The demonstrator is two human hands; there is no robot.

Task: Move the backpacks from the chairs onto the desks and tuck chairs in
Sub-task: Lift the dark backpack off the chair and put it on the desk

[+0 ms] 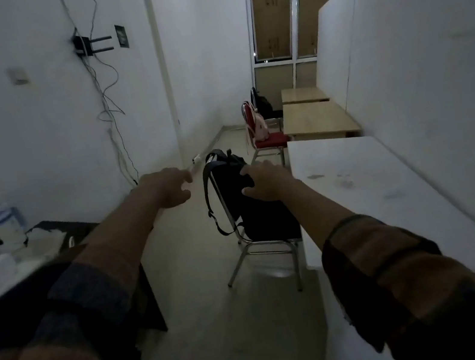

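Black fabric fills the nearest chair (pixel 258 249): a black backpack (pixel 253 202) stands upright on its seat, leaning on the backrest, one strap looping down over the chair's back on the side away from the white worktop (pixel 390 191). The right hand (pixel 268 179) lies on top of the backpack, fingers bent over its upper edge; whether that grip has closed on the fabric or only rests there cannot be told. The left hand (pixel 169 187) hangs in the air just beside the backpack's strap side, fingers loosely spread, with nothing in its grip.

On the other side of the right hand, the white worktop's long edge runs close alongside the chair, its surface bare apart from faint smudges. Bare floor (pixel 203 281) lies open beneath and behind the left hand.

Beyond both hands a red chair (pixel 270 140) carries a pink backpack (pixel 259 128), just beside a wooden worktop (pixel 315 121). Farther still, a dark backpack (pixel 262 105) sits next to a second wooden worktop (pixel 302 94); its chair is mostly hidden.

Dim light blurs detail. Low on the left, a water dispenser (pixel 0 228) and a dark-draped table (pixel 58 230) are hard to make out, partly covered by the left sleeve (pixel 71 307).
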